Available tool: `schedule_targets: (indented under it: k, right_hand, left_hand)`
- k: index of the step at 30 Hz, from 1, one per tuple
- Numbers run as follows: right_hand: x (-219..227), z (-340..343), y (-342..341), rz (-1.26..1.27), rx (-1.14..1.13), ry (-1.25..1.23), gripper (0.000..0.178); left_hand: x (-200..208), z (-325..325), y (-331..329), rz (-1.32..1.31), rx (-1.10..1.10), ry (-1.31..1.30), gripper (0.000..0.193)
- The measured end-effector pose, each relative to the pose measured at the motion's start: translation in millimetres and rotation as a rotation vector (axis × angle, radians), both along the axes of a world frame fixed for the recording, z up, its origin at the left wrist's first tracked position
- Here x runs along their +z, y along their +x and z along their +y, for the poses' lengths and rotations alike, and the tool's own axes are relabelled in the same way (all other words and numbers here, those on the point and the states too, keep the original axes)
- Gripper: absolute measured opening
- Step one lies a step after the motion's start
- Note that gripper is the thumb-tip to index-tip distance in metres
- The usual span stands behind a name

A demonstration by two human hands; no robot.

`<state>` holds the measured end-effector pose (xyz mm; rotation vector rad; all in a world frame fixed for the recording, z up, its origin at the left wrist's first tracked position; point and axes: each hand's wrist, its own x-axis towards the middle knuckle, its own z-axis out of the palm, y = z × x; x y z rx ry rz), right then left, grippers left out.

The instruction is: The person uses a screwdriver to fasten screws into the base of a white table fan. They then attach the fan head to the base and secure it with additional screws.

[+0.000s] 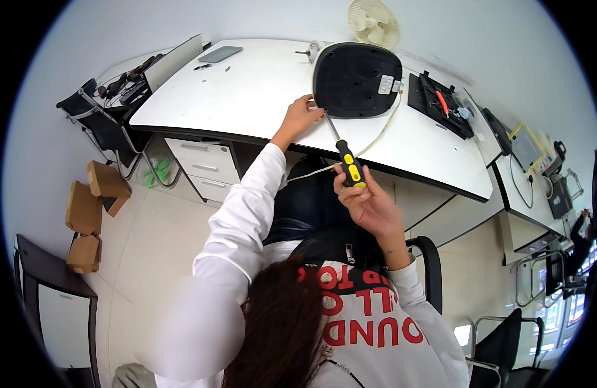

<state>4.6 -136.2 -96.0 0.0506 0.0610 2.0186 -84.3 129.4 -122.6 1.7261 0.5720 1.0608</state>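
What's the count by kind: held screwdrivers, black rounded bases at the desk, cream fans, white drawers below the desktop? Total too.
Screwdriver, in the right hand: 1
Black rounded base: 1
Cream fan: 1
White drawers: 3
Total: 6

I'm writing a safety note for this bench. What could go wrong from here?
The screwdriver might slip and jab the left hand, whose fingers sit beside its tip at the black base. The pale cable drapes over the edge of the desk, so a snag could perhaps tug the base.
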Motion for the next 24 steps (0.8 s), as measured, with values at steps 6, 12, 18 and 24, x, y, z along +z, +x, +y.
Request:
schedule_targets:
  k: [6, 12, 18, 24]
  right_hand:
    - [-8, 0, 3, -0.054, -0.09, -0.054, 0.035]
    - [-11, 9, 6, -0.036, -0.132, 0.0, 0.043]
    - [-13, 13, 3, 0.011, -0.077, 0.044, 0.049]
    - [-5, 6, -4, -0.363, -0.208, 0.151, 0.04]
  left_hand:
    - [0, -35, -15, -0.042, 0.181, -0.068, 0.05]
    - [30, -96, -38, 0.0, -0.385, -0.549, 0.029]
    - [16, -99, -21, -0.363, -0.853, -0.888, 0.038]
    - [5, -106, -10, -0.356, -0.599, -0.847, 0.025]
